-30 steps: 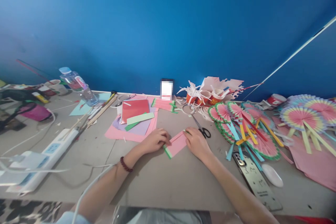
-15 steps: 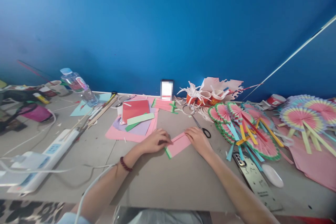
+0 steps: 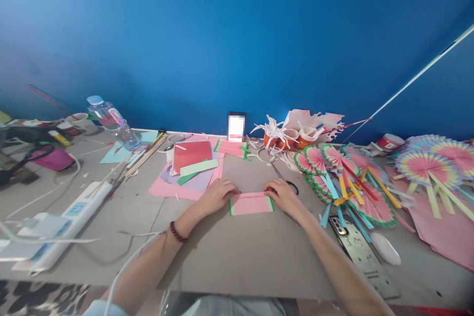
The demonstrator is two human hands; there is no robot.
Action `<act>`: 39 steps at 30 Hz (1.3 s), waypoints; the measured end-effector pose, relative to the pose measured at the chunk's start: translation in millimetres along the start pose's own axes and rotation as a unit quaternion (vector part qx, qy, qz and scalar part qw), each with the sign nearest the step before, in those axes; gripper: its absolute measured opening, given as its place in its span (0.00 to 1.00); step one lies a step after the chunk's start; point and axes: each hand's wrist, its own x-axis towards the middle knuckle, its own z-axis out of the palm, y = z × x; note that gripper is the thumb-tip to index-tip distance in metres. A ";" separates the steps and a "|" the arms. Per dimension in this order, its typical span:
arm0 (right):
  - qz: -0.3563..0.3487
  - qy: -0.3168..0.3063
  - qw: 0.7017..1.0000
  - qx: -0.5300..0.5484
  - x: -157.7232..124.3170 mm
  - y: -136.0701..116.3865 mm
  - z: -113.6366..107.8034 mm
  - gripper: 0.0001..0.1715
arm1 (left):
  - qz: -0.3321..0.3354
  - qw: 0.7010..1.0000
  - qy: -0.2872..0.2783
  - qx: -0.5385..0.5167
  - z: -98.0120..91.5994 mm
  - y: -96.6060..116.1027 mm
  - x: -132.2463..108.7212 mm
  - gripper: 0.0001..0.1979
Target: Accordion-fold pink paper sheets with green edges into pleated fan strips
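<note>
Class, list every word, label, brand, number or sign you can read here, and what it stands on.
No text reads for certain.
Bottle label: lettering, too blurred to read.
Phone case: small dark lettering near its lower end, unreadable.
Screen by the wall: pixelated, nothing legible.
Red cups: yellowish markings, too small to make out.

Pink is carried by the paper (image 3: 252, 204), both ends banded in green! The wall (image 3: 207, 49) is seen in blue, the bench (image 3: 237, 254) in grey. One cluster of fans (image 3: 375, 205) is rimmed green around pink; the far-right fans (image 3: 422, 162) are ringed pink, yellow, lilac. The phone (image 3: 363, 254) is backed in pale green, scribbled with black.
</note>
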 end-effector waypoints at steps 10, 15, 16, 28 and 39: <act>-0.026 -0.075 0.997 0.017 -2.0 1.3 -10.2 0.07 | 0.016 0.997 -0.039 -0.058 -4.9 -10.6 -1.0 0.11; 0.004 -0.095 0.995 0.021 -4.7 -9.1 -14.1 0.05 | 0.010 0.996 -0.075 -0.050 -9.6 -1.1 -1.4 0.08; 0.004 -0.096 0.995 0.019 -5.0 -11.0 -14.9 0.05 | 0.004 0.996 -0.080 -0.047 -10.4 1.0 -1.7 0.07; 0.036 -0.140 0.988 0.051 -8.4 -15.8 -16.2 0.05 | -0.015 0.996 -0.084 -0.003 -10.2 13.7 -4.6 0.06; -0.045 0.057 0.996 0.052 -3.4 -14.9 -14.2 0.13 | 0.017 0.996 0.089 0.003 -1.5 8.4 0.0 0.11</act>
